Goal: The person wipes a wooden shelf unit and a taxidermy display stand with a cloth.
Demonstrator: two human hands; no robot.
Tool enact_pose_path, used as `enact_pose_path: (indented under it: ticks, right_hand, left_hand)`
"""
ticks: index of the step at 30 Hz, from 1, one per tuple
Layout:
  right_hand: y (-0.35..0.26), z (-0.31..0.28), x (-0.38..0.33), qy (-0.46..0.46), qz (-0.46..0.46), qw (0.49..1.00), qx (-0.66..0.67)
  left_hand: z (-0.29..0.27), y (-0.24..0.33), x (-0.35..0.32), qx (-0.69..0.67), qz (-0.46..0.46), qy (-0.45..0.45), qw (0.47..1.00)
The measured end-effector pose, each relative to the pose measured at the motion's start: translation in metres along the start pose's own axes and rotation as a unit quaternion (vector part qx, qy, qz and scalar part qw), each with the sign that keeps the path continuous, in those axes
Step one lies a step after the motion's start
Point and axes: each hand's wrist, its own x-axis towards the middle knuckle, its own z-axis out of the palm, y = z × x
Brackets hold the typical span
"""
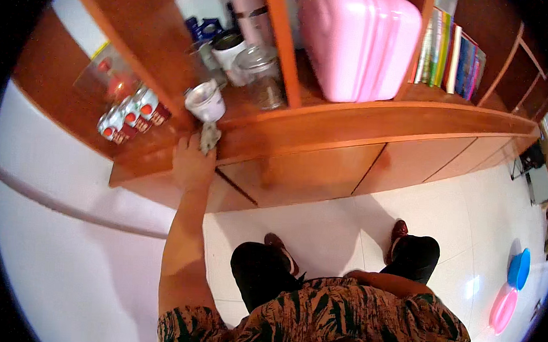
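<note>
Head view: left hand (193, 162) on shelf ledge (275, 133), greyish cloth (210, 137) at its thumb side, pinched or pressed, cannot tell; white cup (206, 102) just beyond grip; right hand (357, 275) well back, hold hidden; for likely wiping, keep cloth flat, clear of cup

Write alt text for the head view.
A person's left hand rests on a wooden cabinet ledge, a crumpled greyish cloth at its fingers, in front of a white cup. Farther right stand a glass jar, a pink case and a row of books.
</note>
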Motion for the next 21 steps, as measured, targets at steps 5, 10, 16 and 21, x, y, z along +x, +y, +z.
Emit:
enact_pose_path:
  ticks: [5,10,16,21]
  right_hand:
    - [0.081,0.007,-0.029,0.037,0.098,0.991,0.082]
    - [0.117,-0.028,-0.03,0.097,0.106,0.981,0.127]
    - [0.163,-0.088,0.002,0.129,0.079,0.98,0.125]
    - [0.193,-0.179,0.056,0.135,0.018,0.988,0.078]
  left_hand:
    - [-0.015,0.011,-0.001,-0.02,-0.029,-0.033,0.999]
    - [0.003,-0.013,-0.002,-0.014,0.007,-0.047,0.999]
    - [0.012,-0.027,-0.004,-0.04,0.024,-0.075,0.996]
    - [0.004,-0.051,-0.016,-0.194,-0.04,-0.095,0.976]
